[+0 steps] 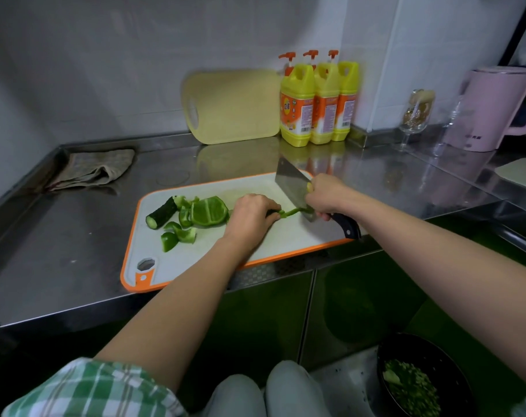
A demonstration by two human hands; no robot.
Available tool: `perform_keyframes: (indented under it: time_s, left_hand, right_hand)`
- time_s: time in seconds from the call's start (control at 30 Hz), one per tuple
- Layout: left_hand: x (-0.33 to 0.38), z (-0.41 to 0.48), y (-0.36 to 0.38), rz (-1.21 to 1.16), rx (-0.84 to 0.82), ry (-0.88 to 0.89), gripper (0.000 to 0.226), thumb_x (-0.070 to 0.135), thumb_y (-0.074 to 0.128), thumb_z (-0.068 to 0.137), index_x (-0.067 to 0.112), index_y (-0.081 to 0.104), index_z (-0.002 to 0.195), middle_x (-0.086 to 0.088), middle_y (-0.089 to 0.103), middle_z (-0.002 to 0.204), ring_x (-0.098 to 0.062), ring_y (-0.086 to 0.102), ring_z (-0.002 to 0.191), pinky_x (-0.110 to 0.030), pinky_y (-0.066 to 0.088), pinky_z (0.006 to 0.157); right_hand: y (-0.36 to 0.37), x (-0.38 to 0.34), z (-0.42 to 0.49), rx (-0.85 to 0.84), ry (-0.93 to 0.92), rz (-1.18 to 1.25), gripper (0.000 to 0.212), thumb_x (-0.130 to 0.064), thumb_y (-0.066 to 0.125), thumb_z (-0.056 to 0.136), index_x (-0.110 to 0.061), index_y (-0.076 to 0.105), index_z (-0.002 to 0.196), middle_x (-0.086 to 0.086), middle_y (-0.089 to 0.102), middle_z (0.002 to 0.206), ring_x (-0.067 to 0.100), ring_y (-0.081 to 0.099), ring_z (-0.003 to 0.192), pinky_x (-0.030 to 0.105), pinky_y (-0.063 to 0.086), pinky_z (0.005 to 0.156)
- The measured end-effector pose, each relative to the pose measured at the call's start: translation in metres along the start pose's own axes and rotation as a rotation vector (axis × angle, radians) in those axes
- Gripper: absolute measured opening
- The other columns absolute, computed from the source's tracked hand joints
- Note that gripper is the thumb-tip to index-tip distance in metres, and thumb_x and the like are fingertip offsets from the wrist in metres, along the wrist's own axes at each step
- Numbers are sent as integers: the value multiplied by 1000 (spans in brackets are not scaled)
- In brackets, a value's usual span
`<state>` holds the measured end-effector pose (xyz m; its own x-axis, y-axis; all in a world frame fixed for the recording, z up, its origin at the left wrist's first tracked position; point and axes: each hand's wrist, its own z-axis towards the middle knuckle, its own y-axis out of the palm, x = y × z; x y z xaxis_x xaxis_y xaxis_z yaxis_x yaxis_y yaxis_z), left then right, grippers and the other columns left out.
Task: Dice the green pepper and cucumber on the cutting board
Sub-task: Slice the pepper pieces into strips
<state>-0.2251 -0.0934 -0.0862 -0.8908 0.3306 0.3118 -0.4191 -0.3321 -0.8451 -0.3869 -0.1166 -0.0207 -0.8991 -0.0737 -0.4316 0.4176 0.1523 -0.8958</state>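
Cutting board: flat on the steel counter, near its front edge.

Left hand: fingers curled downward, pinning a pepper strip to the board. The strip projects from the fingertips toward the right.

Right hand: closed around the handle of a cleaver. The blade meets the strip just beside the left fingertips.

Remaining stock lies on the board's left part, beyond the left hand: a large pepper piece, smaller pepper pieces and, at the far left, a cucumber piece.

A black bowl holding diced green vegetable sits below the counter, at lower right.
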Motion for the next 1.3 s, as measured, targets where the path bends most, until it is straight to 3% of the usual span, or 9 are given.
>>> perform_keyframes:
  time_s: [0.1,0.3,0.47,0.63,0.73,0.9,1.07,1.3]
  left_hand:
    - [3,5,3,-20,-2,-13,23,20,67,88,13,75,109,-6,73,109,-27,63,102,-31,41,88]
    - [1,3,4,6,4,-45,30,32,67,88,18,71,115,-5,72,107,-27,58,100,-35,42,82]
    - [1,0,6,5,13,-73,34,39,68,86,21,70,114,-5,71,101,-26,57,96,-35,43,78]
    - [4,1,9,3,43,-89,30,37,68,86,20,72,110,-5,71,101,-27,58,97,-35,43,79]
    - [6,1,11,-9,72,-92,27,36,70,85,17,73,104,-6,72,98,-28,59,95,-37,46,78]
    - [4,-1,10,-60,82,-92,24,32,72,84,17,76,102,-4,74,99,-28,59,95,-35,44,80]
    - [1,-2,9,-88,108,-109,22,29,72,85,17,76,103,-5,68,105,-25,55,102,-30,36,83]
    - [0,-2,11,-88,113,-122,21,27,73,84,16,77,102,-6,70,96,-27,58,95,-32,37,79]
  right_hand:
    - [-1,10,3,2,2,13,21,-1,42,88,0,56,72,15,61,59,20,55,44,26,46,48]
    - [0,4,1,-1,-25,20,18,1,39,85,1,57,81,21,68,70,27,61,54,37,57,65]
    - [-1,2,-3,-34,-37,-15,21,0,39,88,4,60,84,24,71,80,21,58,47,30,51,55]
    - [3,-2,-5,-24,-50,-32,18,1,40,85,-1,56,78,20,70,74,21,58,48,33,55,61]
    - [5,-2,-5,-51,-61,-17,21,-1,42,87,0,59,76,16,64,65,19,55,43,24,45,46]
    - [3,-3,-6,-70,-56,7,23,-4,43,91,2,64,84,13,62,62,16,53,39,16,35,36]
    - [-7,-8,-7,-13,-70,68,18,-4,41,92,1,57,86,10,60,57,16,52,37,20,39,39]
    - [-1,-19,-18,-84,-45,-27,30,-2,39,91,-1,53,64,10,59,54,15,51,38,19,40,40]
